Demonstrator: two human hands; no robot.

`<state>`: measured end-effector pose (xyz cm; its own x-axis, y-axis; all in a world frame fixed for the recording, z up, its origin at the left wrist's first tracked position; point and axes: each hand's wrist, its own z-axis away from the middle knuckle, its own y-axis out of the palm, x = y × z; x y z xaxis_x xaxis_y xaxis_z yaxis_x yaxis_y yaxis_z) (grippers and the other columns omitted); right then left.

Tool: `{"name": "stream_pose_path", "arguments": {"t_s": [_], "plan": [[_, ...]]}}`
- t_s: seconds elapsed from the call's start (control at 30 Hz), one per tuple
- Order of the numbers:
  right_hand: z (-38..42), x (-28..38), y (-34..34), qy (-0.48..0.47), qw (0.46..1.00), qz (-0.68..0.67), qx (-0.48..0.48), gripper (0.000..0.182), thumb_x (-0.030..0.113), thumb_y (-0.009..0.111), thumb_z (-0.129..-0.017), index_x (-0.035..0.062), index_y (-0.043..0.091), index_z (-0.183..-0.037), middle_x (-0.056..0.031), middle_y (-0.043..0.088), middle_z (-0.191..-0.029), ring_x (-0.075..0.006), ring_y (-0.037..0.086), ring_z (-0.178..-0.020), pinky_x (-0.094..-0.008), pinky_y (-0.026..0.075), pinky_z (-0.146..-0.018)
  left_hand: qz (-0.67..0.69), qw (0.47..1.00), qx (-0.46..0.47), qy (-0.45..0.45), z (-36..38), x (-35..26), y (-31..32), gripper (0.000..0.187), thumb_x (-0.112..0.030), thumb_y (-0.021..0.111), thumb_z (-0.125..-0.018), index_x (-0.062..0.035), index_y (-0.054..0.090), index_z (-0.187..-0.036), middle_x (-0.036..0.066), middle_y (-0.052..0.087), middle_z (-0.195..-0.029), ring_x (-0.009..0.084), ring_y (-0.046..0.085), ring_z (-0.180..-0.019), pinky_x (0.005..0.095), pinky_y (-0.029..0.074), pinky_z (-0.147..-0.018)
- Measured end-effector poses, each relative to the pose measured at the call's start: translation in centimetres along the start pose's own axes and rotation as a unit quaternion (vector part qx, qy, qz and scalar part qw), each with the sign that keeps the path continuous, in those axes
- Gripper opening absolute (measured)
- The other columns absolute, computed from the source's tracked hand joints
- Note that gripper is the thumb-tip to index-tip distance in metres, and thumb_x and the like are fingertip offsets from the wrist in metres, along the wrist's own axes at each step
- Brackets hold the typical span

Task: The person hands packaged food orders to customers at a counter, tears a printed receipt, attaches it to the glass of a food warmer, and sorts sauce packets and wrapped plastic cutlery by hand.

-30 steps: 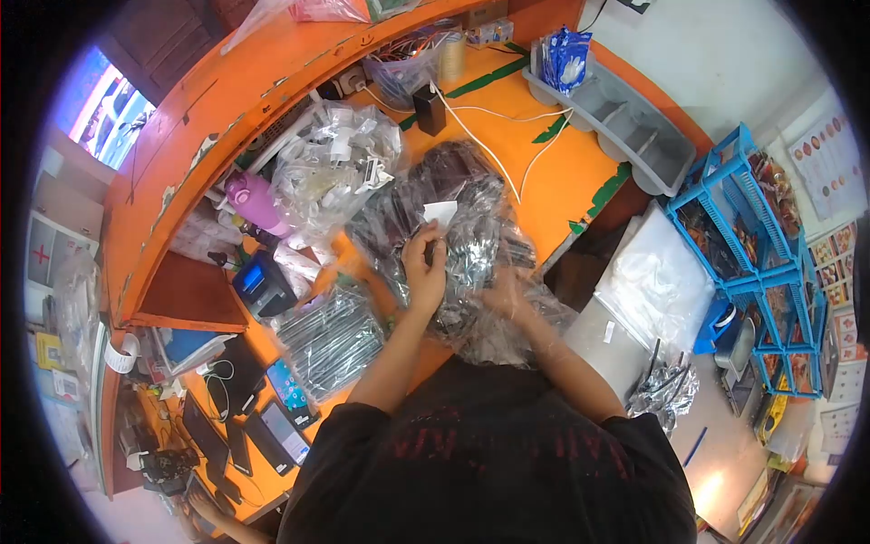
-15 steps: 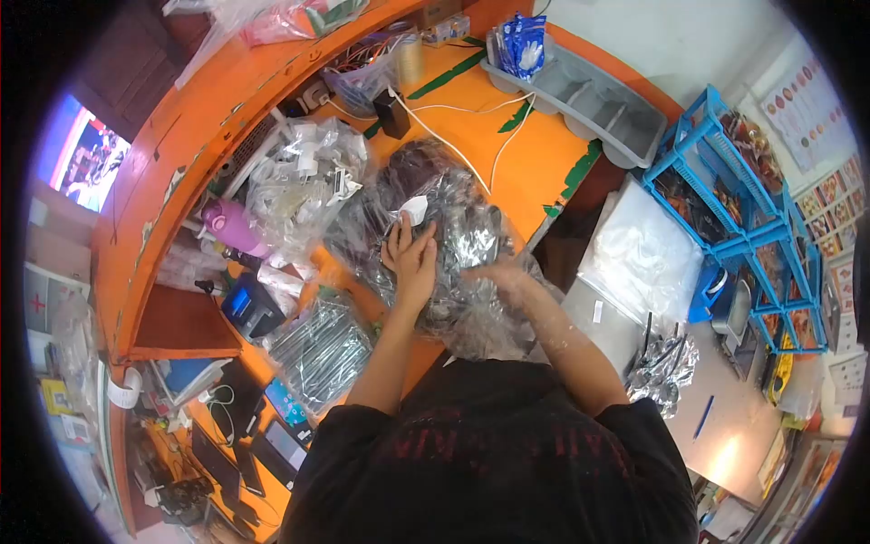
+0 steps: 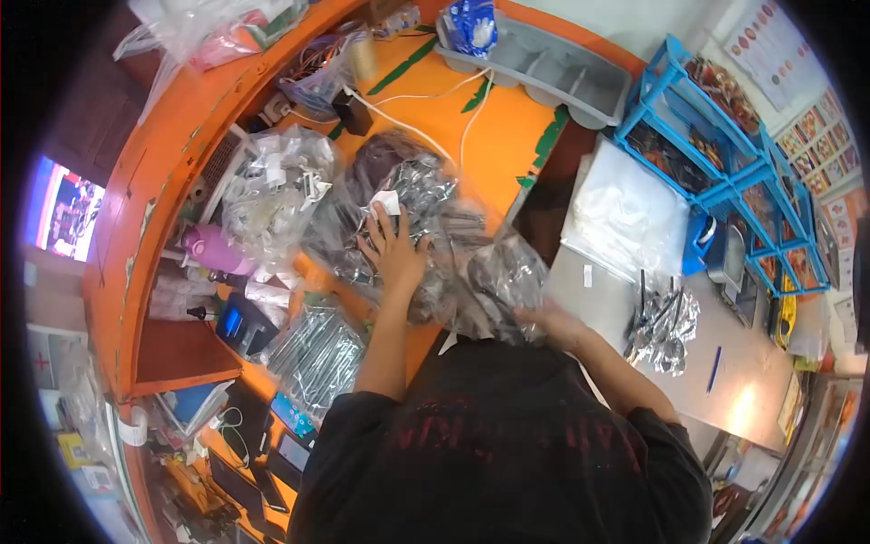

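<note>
A big clear plastic bag (image 3: pixel 426 186) of dark, shiny packets, perhaps plastic cutlery, lies on the orange counter. Spread flat on top of it is my left hand (image 3: pixel 399 261), its fingers apart beside a small white paper label (image 3: pixel 387 201). My right hand (image 3: pixel 551 325), smeared by motion, is closed at the near right end of the bag, close to my body. Plastic stretches between the two hands in a loose, crumpled fold. What exactly the packets contain is hard to make out.
Left of the bag lie another clear bag (image 3: pixel 276 195), a pack of wrapped straws or sticks (image 3: pixel 319 354) and a card terminal (image 3: pixel 245 325). On the right are plastic sheets (image 3: pixel 625 213), foil-like packets (image 3: pixel 666 326) and blue baskets (image 3: pixel 689 136). A grey divided tray (image 3: pixel 580 77) stands behind.
My right hand has moved right and toward my body, drawing the bag's end with it. My left hand stays on the bag with fingers more spread. The whole view has shifted slightly.
</note>
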<state>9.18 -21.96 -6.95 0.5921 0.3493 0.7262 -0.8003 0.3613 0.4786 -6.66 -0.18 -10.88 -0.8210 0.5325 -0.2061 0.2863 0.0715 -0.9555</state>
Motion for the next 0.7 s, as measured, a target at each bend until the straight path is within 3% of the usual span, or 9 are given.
{"name": "stream_pose_path", "arguments": {"t_s": [0.13, 0.2, 0.23, 0.33, 0.4, 0.6, 0.63, 0.67, 0.7], "plan": [[0.9, -2.1, -1.7, 0.045, 0.997, 0.063, 0.004, 0.066, 0.027, 0.063, -0.076, 0.0016, 0.03, -0.127, -0.0139, 0.041, -0.122, -0.0221, 0.032, -0.118, -0.0335, 0.022, -0.1, -0.023, 1.0, 0.0, 0.003, -0.5, 0.1, 0.1, 0.065, -0.039, 0.056, -0.074, -0.0167, 0.032, -0.13, 0.012, 0.005, -0.141, 0.0337, 0.01, -0.127, 0.0558, 0.004, -0.098], [1.4, -2.2, -2.8, 0.043, 0.894, 0.445, -0.02, 0.068, 0.03, 0.06, -0.078, 0.0023, 0.025, -0.129, -0.0136, 0.04, -0.124, -0.0235, 0.032, -0.118, -0.0319, 0.024, -0.099, -0.035, 0.999, 0.0, -0.016, -0.9, 0.0, 0.2, 0.065, -0.039, 0.056, -0.074, -0.016, 0.032, -0.13, 0.012, 0.005, -0.141, 0.0335, 0.01, -0.128, 0.0558, 0.005, -0.098], [1.8, -2.4, -3.5, 0.044, 0.895, 0.444, -0.021, 0.068, 0.03, 0.06, -0.078, 0.0023, 0.025, -0.129, -0.0136, 0.04, -0.124, -0.0235, 0.032, -0.118, -0.0319, 0.024, -0.099, -0.046, 0.999, 0.0, -0.021, -1.2, 0.1, 0.3, 0.065, -0.04, 0.057, -0.074, -0.0154, 0.032, -0.13, 0.013, 0.005, -0.141, 0.0338, 0.009, -0.127, 0.0561, 0.005, -0.098], [3.5, -2.4, -5.0, 0.047, 0.907, 0.411, 0.073, 0.067, 0.033, 0.058, -0.08, 0.0027, 0.024, -0.13, -0.0118, 0.039, -0.125, -0.0216, 0.033, -0.117, -0.0307, 0.025, -0.098, -0.056, 0.998, -0.014, -0.037, -2.3, -0.2, 0.6, 0.066, -0.039, 0.057, -0.074, -0.0153, 0.032, -0.129, 0.013, 0.004, -0.141, 0.0344, 0.009, -0.127, 0.0567, 0.005, -0.098], [5.3, -2.1, -6.0, 0.089, 0.968, 0.2, 0.12, 0.057, 0.027, 0.055, -0.082, 0.0004, 0.029, -0.126, -0.0104, 0.044, -0.119, -0.0179, 0.038, -0.111, -0.0301, 0.03, -0.094, -0.062, 0.997, 0.001, -0.038, -2.7, -0.4, 0.7, 0.066, -0.039, 0.057, -0.074, -0.0154, 0.032, -0.13, 0.013, 0.002, -0.141, 0.035, 0.007, -0.127, 0.0573, 0.005, -0.098], [9.9, -4.6, -9.4, 0.09, 0.993, 0.069, 0.045, 0.064, 0.027, 0.058, -0.08, 0.0028, 0.025, -0.129, -0.0096, 0.04, -0.124, -0.0172, 0.037, -0.113, -0.0309, 0.029, -0.095, 0.029, 0.997, 0.03, -0.065, -3.4, 0.0, 0.3, 0.061, -0.035, 0.056, -0.075, -0.0158, 0.034, -0.128, 0.015, 0.01, -0.14, 0.0377, 0.01, -0.126, 0.0585, 0.006, -0.097], [10.4, -5.6, -10.5, 0.079, 0.995, 0.031, 0.044, 0.064, 0.027, 0.058, -0.08, 0.0032, 0.025, -0.129, -0.0096, 0.04, -0.124, -0.0174, 0.039, -0.112, -0.0305, 0.029, -0.095, -0.019, 0.991, -0.117, -0.06, -2.7, -2.0, -1.1, 0.045, -0.033, 0.056, -0.075, -0.0107, 0.049, -0.113, 0.018, 0.04, -0.124, 0.033, 0.037, -0.115, 0.0506, 0.027, -0.092], [11.2, -6.4, -11.3, 0.075, 0.996, 0.028, 0.039, 0.064, 0.027, 0.058, -0.08, 0.0032, 0.025, -0.129, -0.0096, 0.04, -0.124, -0.0174, 0.039, -0.112, -0.0305, 0.029, -0.095, -0.016, 0.992, -0.117, -0.053, -2.2, -3.8, -2.9, 0.045, -0.033, 0.056, -0.075, -0.0107, 0.049, -0.113, 0.018, 0.04, -0.124, 0.033, 0.037, -0.115, 0.0506, 0.027, -0.092], [12.2, -6.4, -11.4, 0.056, 0.998, -0.015, 0.015, 0.064, 0.026, 0.058, -0.08, 0.003, 0.025, -0.129, -0.0094, 0.041, -0.123, -0.0175, 0.039, -0.112, -0.0301, 0.03, -0.095, 0.139, 0.989, 0.022, -0.033, -1.2, -6.0, -6.0, 0.038, -0.034, 0.057, -0.075, -0.0072, 0.055, -0.102, 0.017, 0.05, -0.108, 0.0283, 0.046, -0.101, 0.043, 0.035, -0.084]]}}
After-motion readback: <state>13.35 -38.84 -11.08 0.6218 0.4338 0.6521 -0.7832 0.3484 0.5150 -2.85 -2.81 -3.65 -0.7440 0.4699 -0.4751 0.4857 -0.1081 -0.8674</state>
